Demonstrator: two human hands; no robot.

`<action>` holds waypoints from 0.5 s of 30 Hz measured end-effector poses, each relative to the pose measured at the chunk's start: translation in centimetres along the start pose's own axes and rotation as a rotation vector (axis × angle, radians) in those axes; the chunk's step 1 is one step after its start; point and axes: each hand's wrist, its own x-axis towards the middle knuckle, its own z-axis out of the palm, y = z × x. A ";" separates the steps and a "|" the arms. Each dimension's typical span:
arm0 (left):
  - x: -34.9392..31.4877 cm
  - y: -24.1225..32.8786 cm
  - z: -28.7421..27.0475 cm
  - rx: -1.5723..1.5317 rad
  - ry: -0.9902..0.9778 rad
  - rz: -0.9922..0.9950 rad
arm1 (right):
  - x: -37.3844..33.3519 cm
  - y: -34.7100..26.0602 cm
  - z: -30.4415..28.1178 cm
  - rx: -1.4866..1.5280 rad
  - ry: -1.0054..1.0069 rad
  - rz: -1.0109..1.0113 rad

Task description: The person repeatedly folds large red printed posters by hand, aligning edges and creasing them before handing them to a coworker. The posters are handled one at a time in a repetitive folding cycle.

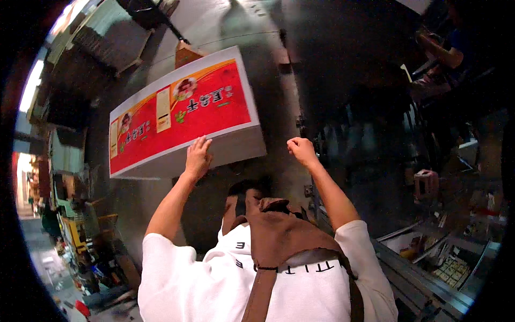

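Left hand (197,157) lies open-fingered against stack of red sheets (182,112); right hand (301,150), beside the stack, is fisted. Stack may slip sideways.

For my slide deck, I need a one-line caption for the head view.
Left hand presses the flat red-and-white printed cardboard stack; right hand fisted beside it.

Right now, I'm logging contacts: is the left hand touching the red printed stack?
Touching. The head view shows the left hand pressed flat, fingers spread, on the near edge of the red printed stack. The right hand is a closed fist clear of it.
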 end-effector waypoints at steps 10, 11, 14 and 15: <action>-1.1 -9.5 1.7 0.128 -0.068 -0.156 | 9.6 -5.7 11.8 -0.356 0.194 -0.043; -1.5 -10.0 2.1 0.110 -0.039 -0.138 | 10.1 -5.7 12.1 -0.364 0.103 0.024; -1.5 -9.8 1.2 0.072 -0.039 -0.119 | 10.2 -7.6 12.5 -0.451 0.137 0.132; -1.3 -9.8 0.8 0.048 -0.043 -0.108 | 10.5 -6.8 12.6 -0.427 0.177 0.125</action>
